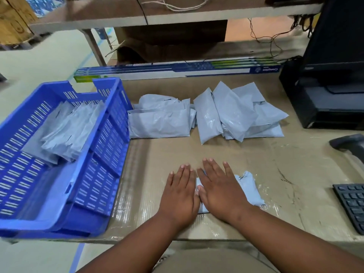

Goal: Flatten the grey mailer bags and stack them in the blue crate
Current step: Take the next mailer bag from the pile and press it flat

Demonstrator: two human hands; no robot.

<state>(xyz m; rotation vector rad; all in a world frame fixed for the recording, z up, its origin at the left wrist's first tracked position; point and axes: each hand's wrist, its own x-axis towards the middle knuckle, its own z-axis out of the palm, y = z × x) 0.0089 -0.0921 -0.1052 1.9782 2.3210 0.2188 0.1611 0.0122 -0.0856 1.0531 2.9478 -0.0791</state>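
now your left hand (180, 196) and right hand (220, 191) lie flat, fingers straight, side by side, pressing one bag (249, 189) down on the table (256, 154) at 6 o'clock. it sticks out past your right hand. some flat bags (65, 133) already sit in the crate (110, 154) at 9 o'clock. that part is done. two piles (161, 119) and (240, 115) wait at 12 and 1 o'clock, so i think a lot is left.
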